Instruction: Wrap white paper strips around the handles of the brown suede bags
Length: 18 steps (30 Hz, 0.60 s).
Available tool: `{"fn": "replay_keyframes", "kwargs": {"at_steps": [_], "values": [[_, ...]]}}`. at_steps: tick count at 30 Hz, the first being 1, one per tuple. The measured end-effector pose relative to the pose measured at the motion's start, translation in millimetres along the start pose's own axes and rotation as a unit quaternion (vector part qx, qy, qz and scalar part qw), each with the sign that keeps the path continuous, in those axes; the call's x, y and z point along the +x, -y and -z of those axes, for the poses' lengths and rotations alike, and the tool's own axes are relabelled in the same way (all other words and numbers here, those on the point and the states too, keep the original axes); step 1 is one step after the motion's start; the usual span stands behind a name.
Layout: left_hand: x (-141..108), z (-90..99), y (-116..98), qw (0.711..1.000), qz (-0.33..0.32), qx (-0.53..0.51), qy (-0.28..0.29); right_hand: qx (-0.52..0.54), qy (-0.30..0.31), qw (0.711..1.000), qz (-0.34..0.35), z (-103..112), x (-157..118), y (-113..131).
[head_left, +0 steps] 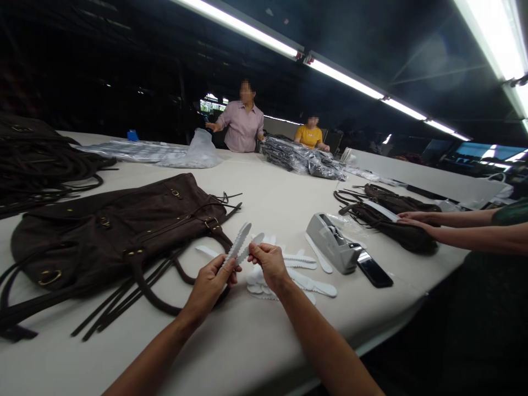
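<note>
In my left hand [213, 281] is a white scalloped-edge strip [240, 237], pinched upright between thumb and fingers. My right hand [268, 263] grips the rounded end of another white strip [256, 240], whose lower part passes close to the left hand's fingers. Under and beyond my right hand lies a loose pile of similar white strips [303, 279] on the table. To the left, a dark brown handbag [119, 214] lies on its side, its handle [148, 297] looping toward my left wrist.
A grey tape dispenser [332, 242] and a black phone [374, 268] sit right of the pile. At the right, a co-worker's hands [416, 220] touch another brown bag [388, 228]. Plastic-wrapped goods [297, 154] lie farther back, near two people. More brown bags [33, 159] are heaped at left.
</note>
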<state>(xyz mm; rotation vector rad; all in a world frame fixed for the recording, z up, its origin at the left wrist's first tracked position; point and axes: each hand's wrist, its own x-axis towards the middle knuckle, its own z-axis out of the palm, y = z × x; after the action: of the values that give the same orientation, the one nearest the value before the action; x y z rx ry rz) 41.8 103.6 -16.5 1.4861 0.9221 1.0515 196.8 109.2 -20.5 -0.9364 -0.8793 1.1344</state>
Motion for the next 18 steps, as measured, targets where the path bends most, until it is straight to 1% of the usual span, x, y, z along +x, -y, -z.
{"fn": "replay_keyframes", "kwargs": {"at_steps": [3, 5, 8, 11, 13, 18], "values": [[0, -0.1, 4, 0.999, 0.027, -0.028, 0.015, 0.023, 0.041, 0.999, -0.025, -1, -1, 3], [1, 0.3, 5, 0.998, 0.047, -0.043, 0.025, 0.057, 0.047, 0.997, -0.027, 1, 0, 7], [1, 0.8, 5, 0.993, 0.076, -0.079, 0.042, 0.093, 0.019, 0.995, -0.003, 6, 3, 12], [0, 0.1, 4, 0.986, 0.099, -0.119, 0.063, 0.092, 0.008, 0.996, 0.005, 10, 5, 15], [-1, -1.1, 4, 0.983, 0.108, -0.128, 0.075, 0.084, 0.004, 0.996, 0.002, 12, 6, 15], [-2, -4.6, 3, 0.982, 0.118, -0.114, 0.091, 0.067, -0.039, 0.997, -0.028, 8, 5, 14]]}}
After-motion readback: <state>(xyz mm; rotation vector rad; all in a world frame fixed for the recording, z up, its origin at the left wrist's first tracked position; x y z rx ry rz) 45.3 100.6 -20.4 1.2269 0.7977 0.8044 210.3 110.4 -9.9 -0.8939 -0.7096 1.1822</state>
